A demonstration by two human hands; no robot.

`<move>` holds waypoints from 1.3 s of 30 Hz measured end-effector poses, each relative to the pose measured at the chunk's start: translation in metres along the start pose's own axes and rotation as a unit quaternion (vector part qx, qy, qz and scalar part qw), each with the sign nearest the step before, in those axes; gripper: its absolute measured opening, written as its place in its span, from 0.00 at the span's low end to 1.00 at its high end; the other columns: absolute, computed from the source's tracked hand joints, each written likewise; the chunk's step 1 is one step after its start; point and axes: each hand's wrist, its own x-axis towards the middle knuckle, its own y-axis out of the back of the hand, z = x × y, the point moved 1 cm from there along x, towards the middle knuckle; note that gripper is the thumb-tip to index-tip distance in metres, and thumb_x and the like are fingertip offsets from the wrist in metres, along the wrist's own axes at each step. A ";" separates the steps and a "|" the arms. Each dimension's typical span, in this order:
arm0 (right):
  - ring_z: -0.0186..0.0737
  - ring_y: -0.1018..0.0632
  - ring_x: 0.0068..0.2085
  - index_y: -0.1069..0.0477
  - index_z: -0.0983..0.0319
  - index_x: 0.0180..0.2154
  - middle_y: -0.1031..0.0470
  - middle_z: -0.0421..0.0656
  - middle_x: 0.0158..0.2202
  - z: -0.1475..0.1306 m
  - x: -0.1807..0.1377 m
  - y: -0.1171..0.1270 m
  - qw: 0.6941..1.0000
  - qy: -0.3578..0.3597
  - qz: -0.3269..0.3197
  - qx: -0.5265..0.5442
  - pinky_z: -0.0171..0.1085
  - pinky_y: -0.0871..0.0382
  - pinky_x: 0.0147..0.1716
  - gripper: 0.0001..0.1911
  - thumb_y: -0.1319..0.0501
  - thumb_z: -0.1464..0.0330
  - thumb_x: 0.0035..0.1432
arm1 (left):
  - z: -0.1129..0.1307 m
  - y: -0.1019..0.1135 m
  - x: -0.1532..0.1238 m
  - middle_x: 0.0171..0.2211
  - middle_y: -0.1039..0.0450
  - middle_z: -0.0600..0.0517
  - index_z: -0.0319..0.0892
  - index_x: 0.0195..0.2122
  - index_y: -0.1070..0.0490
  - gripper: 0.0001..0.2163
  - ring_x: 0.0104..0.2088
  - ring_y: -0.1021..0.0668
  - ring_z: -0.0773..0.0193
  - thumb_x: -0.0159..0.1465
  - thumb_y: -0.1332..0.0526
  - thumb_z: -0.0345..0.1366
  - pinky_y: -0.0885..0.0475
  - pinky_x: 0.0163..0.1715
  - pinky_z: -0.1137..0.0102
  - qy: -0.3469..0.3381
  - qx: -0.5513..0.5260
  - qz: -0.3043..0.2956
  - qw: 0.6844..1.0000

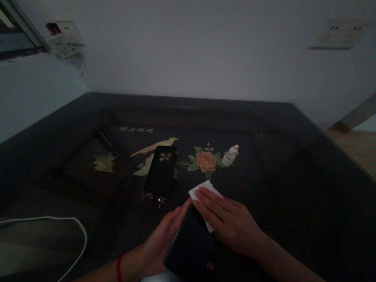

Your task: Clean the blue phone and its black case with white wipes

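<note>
A dark phone (pixel 189 245) rests in my left hand (pixel 157 244), which is wrapped round its left side, with a fingertip showing at its right edge. My right hand (pixel 230 216) presses a white wipe (pixel 207 187) flat against the phone's upper end, fingers together over it. Beyond my hands a black phone case (pixel 161 169) lies on the table with its camera cutouts upward and a small charm (pixel 159 199) at its near end. To the right of the case stands a small dropper bottle (pixel 229 155) with a white cap.
The dark, glossy table (pixel 191 114) has a printed bird and flower design and meets the wall at its far side. A white cable (pixel 46 217) curves across the near left. Wall sockets (pixel 341 34) sit at upper right, more sockets (pixel 65 39) at upper left.
</note>
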 end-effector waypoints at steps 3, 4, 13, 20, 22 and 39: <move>0.46 0.31 0.59 0.32 0.72 0.54 0.30 0.53 0.56 -0.003 0.002 -0.001 0.999 0.007 -0.006 -0.031 0.42 0.26 0.50 0.19 0.52 0.76 0.64 | -0.001 0.000 0.000 0.66 0.47 0.50 0.59 0.67 0.57 0.28 0.62 0.39 0.43 0.66 0.50 0.49 0.42 0.55 0.41 0.002 -0.001 -0.016 1.000; 0.46 0.30 0.58 0.31 0.73 0.53 0.29 0.53 0.55 -0.004 0.002 0.000 0.999 -0.009 0.001 -0.046 0.42 0.26 0.50 0.19 0.52 0.77 0.64 | -0.001 0.001 0.000 0.66 0.46 0.50 0.62 0.66 0.58 0.28 0.61 0.38 0.40 0.66 0.51 0.49 0.43 0.53 0.38 0.005 -0.003 -0.040 0.999; 0.45 0.28 0.57 0.29 0.73 0.50 0.27 0.53 0.53 -0.009 0.006 0.002 0.999 0.005 0.026 -0.033 0.40 0.26 0.50 0.18 0.53 0.76 0.65 | -0.004 0.005 0.001 0.61 0.36 0.51 0.58 0.63 0.44 0.23 0.58 0.33 0.45 0.66 0.51 0.50 0.37 0.51 0.42 0.017 -0.020 -0.042 0.999; 0.42 0.27 0.56 0.29 0.71 0.50 0.26 0.49 0.52 -0.043 0.012 0.004 0.996 0.076 -0.004 0.043 0.37 0.29 0.52 0.18 0.53 0.73 0.67 | 0.002 0.000 0.005 0.35 0.22 0.52 0.52 0.62 0.39 0.23 0.33 0.22 0.68 0.68 0.52 0.50 0.32 0.37 0.73 0.010 -0.129 -0.047 0.991; 0.42 0.27 0.55 0.28 0.72 0.49 0.24 0.48 0.50 -0.055 0.013 0.003 0.988 0.123 -0.002 0.088 0.37 0.29 0.52 0.18 0.53 0.73 0.67 | 0.006 -0.001 0.006 0.39 0.23 0.52 0.56 0.63 0.43 0.23 0.32 0.22 0.68 0.68 0.54 0.50 0.32 0.37 0.73 0.007 -0.123 -0.029 0.992; 0.42 0.31 0.59 0.29 0.71 0.50 0.26 0.50 0.52 -0.038 0.002 -0.008 0.992 0.106 0.033 0.064 0.37 0.28 0.51 0.17 0.51 0.74 0.66 | 0.006 -0.001 0.004 0.51 0.27 0.50 0.60 0.66 0.53 0.25 0.42 0.23 0.60 0.67 0.52 0.48 0.32 0.47 0.62 -0.012 -0.082 0.009 0.997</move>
